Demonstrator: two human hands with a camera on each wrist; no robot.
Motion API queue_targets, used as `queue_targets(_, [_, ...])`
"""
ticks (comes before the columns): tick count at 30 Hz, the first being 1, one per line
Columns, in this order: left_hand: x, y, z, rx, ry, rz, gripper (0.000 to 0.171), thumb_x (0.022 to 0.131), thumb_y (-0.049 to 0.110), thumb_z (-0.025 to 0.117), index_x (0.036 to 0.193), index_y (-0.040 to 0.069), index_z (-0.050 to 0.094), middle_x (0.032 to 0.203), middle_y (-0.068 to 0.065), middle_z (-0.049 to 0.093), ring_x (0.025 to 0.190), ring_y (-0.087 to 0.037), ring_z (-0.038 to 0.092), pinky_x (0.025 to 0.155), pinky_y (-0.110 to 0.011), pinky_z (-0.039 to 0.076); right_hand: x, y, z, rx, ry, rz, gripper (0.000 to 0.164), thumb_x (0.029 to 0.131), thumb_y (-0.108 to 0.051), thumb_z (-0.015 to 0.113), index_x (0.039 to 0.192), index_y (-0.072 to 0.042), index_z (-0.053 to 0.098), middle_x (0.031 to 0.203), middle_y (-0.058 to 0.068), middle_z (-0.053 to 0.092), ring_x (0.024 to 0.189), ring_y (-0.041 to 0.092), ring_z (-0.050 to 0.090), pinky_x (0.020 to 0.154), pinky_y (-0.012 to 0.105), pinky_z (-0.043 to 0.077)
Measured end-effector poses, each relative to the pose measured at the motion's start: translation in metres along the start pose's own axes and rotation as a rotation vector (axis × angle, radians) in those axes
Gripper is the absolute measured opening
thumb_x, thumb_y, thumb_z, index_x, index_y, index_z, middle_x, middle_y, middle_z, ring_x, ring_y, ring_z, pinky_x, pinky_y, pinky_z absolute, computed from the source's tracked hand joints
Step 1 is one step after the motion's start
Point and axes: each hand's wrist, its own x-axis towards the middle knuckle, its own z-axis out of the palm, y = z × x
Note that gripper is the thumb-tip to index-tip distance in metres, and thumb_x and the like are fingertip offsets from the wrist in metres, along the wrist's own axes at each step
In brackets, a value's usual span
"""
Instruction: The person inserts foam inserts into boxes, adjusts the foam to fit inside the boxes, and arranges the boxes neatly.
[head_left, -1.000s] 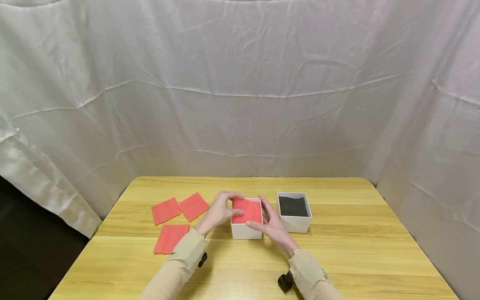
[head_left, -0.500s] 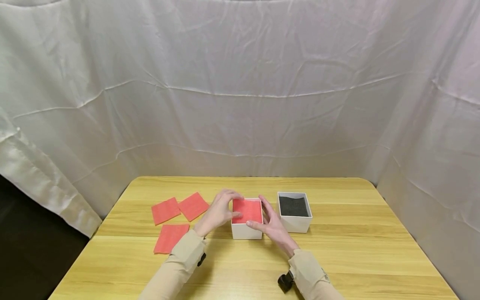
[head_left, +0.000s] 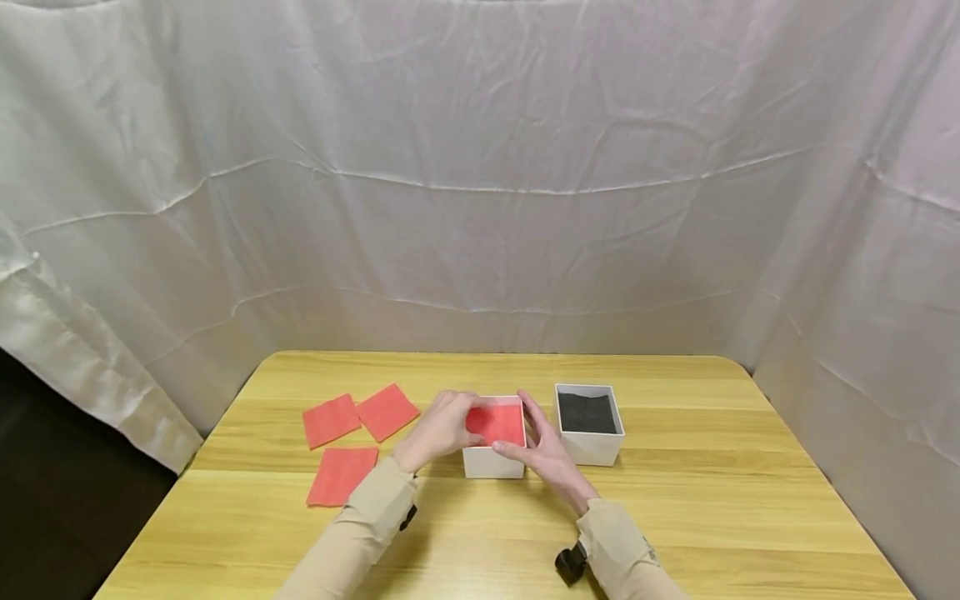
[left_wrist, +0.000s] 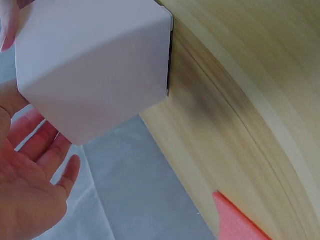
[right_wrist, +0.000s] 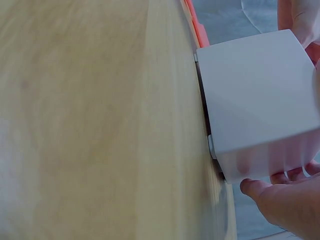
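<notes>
Left hand (head_left: 441, 431), fingers loosely spread, reaches over the left rim of the white box (head_left: 493, 464) onto the red sheet (head_left: 501, 423) inside, which looks light, soft and best handled by its edges; right hand (head_left: 553, 457) grips the stiff-looking box's right side, near a dark-lined box (head_left: 591, 450).

Lt-grey satiny curtain (head_left: 480, 242) on 3 sides, w/ horiz. creases & wrinkles, faint pink tint upper R. Yellowish wood-grain tabletop (head_left: 720, 500), rounded far corners, soft sheen nr front. V. dark area (head_left: 67, 483) btm L, beneath curtain edge; details unclear.
</notes>
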Motion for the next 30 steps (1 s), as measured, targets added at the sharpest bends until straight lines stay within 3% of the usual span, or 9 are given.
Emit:
queue_targets(9, [0.006,-0.002,0.006,-0.052,-0.024,0.014,0.042,0.082,0.01,0.084,0.122,0.004,0.072,0.111,-0.01,0.077,0.087,-0.021,0.068,0.079,-0.029,0.054,0.0,0.001,0.0,-0.008,0.0,-0.012,0.101,0.087,-0.013,0.078,0.163,-0.016,0.011,0.171,0.013,0.007,0.158,0.036,0.006,0.126,0.052,0.015])
queue_targets(16, [0.011,-0.001,0.01,-0.073,-0.057,0.056,0.043,0.083,0.009,0.082,0.124,0.004,0.071,0.119,-0.01,0.075,0.096,-0.022,0.07,0.085,-0.036,0.058,-0.001,0.001,0.0,0.0,-0.003,-0.01,0.1,0.088,-0.012,0.078,0.163,-0.017,0.012,0.17,0.015,0.009,0.158,0.038,0.007,0.125,0.055,0.017])
queue_targets(23, [0.014,-0.002,0.014,-0.059,-0.075,0.089,0.035,0.083,0.008,0.082,0.117,0.002,0.074,0.125,-0.012,0.072,0.107,-0.025,0.07,0.093,-0.038,0.057,-0.001,0.001,0.0,0.004,-0.003,-0.008,0.101,0.088,-0.012,0.078,0.163,-0.017,0.011,0.17,0.014,0.009,0.158,0.036,0.008,0.125,0.054,0.019])
queue_targets(27, [0.016,-0.002,0.013,-0.096,-0.083,0.085,0.034,0.084,0.008,0.08,0.117,0.001,0.073,0.121,-0.013,0.074,0.102,-0.024,0.071,0.091,-0.038,0.058,0.0,0.0,0.0,0.002,-0.003,-0.007,0.101,0.088,-0.012,0.077,0.163,-0.015,0.01,0.17,0.015,0.009,0.158,0.037,0.008,0.124,0.054,0.022])
queue_targets(30, [0.018,-0.002,0.013,-0.125,-0.114,0.066,0.035,0.085,0.01,0.08,0.119,0.003,0.072,0.116,-0.011,0.075,0.092,-0.02,0.069,0.084,-0.031,0.059,-0.001,0.0,0.0,-0.001,-0.005,-0.004,0.101,0.088,-0.012,0.077,0.163,-0.014,0.009,0.17,0.015,0.009,0.158,0.037,0.008,0.123,0.052,0.024])
